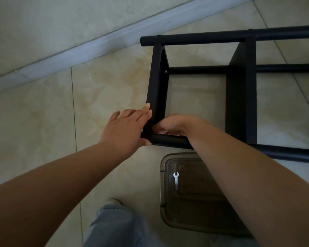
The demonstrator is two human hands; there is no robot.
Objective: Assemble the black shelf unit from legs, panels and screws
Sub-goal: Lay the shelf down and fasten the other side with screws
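The black shelf unit [241, 86] lies on its side on the tiled floor, with round legs joined to flat panels. The end panel [156, 82] stands upright at the left. My left hand [127, 127] presses flat against the outside of that panel, fingers straight, thumb under the near leg [169, 139]. My right hand [175, 124] reaches inside the corner where panel and near leg meet, its fingers curled downward; what they hold is hidden. A screw head [166, 72] shows on the panel's inner face.
A clear plastic tray [168, 216] sits on the floor near my knee, holding a small silver wrench [175, 177]. A wall with a pale skirting board [78, 49] runs diagonally behind the shelf. My jeans-clad leg [114, 227] is at the bottom.
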